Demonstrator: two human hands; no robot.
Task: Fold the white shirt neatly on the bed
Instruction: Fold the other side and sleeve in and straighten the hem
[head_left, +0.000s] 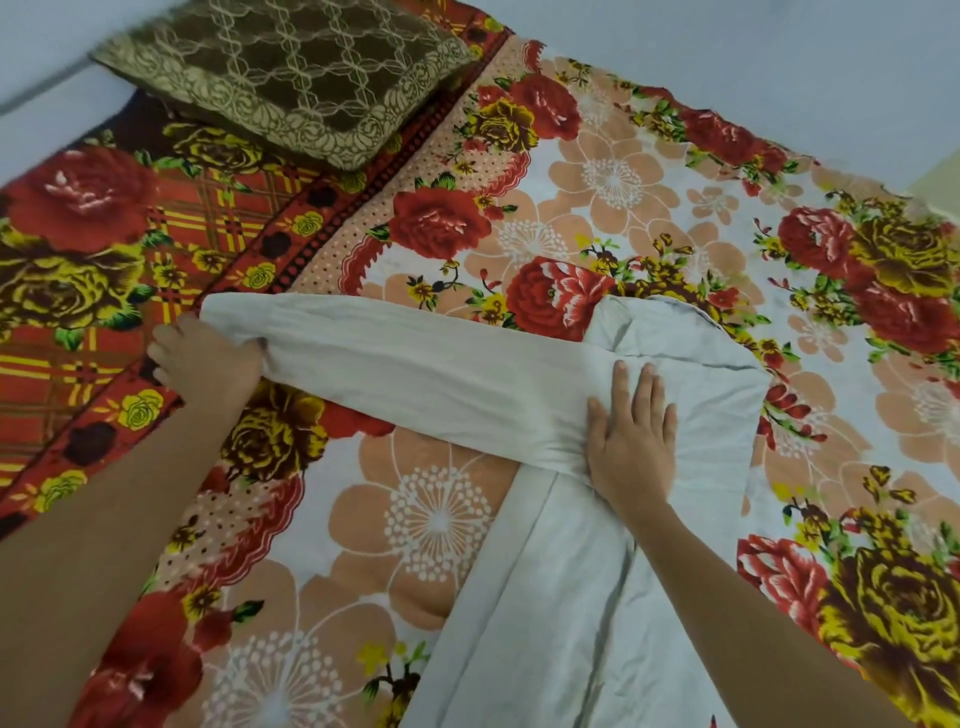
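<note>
The white shirt (576, 597) lies on the flowered bed sheet (426, 519), its body folded into a narrow strip that runs toward me at the bottom. One long sleeve (415, 364) stretches out to the left across the sheet. My left hand (205, 361) grips the cuff end of that sleeve. My right hand (631, 441) lies flat, fingers spread, pressing on the shirt where the sleeve meets the shoulder. The collar end (670, 332) sits bunched just beyond my right hand.
A brown and gold patterned pillow (291, 78) lies at the head of the bed, top left. A red plaid-and-rose band of the sheet (78, 260) covers the left side. Pale floor (779, 57) lies beyond the far edge.
</note>
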